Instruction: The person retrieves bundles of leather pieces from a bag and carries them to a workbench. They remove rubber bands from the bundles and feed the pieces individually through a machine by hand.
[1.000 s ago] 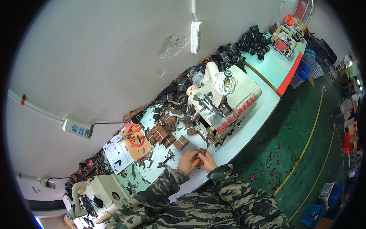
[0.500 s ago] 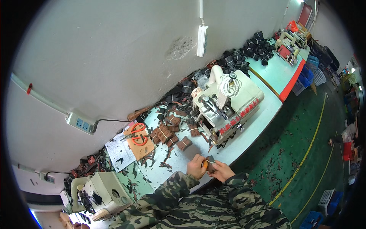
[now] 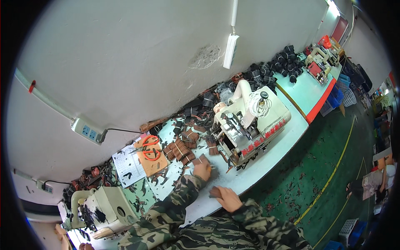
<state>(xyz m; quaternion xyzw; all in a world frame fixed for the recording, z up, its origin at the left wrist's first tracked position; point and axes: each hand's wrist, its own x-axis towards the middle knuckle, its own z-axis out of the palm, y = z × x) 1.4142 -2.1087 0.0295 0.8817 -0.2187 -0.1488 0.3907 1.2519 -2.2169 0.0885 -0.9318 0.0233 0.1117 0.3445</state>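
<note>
Reaching toward the bench's front edge, the left hand pinches a brown leather piece while the right hand curls around another piece, so squaring both edges before feeding the sewing machine probably helps.

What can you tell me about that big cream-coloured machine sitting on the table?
The sewing machine is a bulky cream-coloured unit, seemingly painted metal, standing upright on the pale worktable near the wall. A red patterned strip runs along its front edge. White cord lies coiled on top beside a small dark knob, and dark metal parts crowd its left end. Brown leather pieces lie beside it. Neither hand touches it.
</note>
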